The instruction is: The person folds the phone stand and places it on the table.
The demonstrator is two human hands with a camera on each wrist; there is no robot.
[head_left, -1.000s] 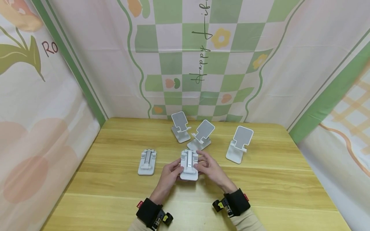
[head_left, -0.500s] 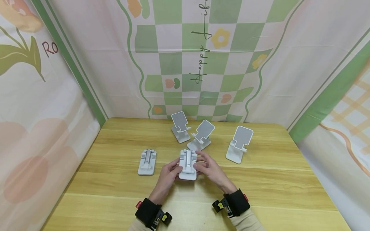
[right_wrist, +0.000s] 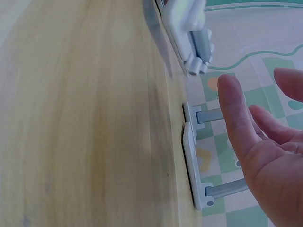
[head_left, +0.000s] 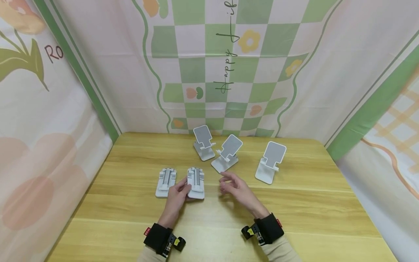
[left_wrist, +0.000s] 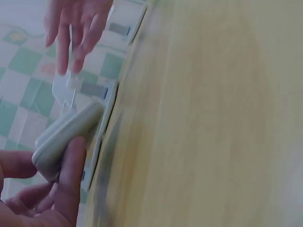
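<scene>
A folded white phone stand [head_left: 196,183] is pinched between the thumb and fingers of my left hand [head_left: 176,198]. The left wrist view shows this phone stand [left_wrist: 66,137] tilted and raised off the wood. Just left of it lies a second folded phone stand [head_left: 166,183], flat on the table and close to my left fingers. My right hand [head_left: 239,191] hovers to the right with fingers loosely bent and nothing in them. In the right wrist view its fingers [right_wrist: 232,104] are apart from the held phone stand [right_wrist: 184,33].
Three unfolded phone stands with grey pads stand toward the back: one at the back [head_left: 203,142], one in the middle [head_left: 228,153] and one at the right [head_left: 271,162]. The wooden table [head_left: 311,214] ends at a patterned curtain [head_left: 229,72].
Both hands held the folded phone stand before. My right hand has let go of it, and my left hand has carried it left, next to the other folded one.
</scene>
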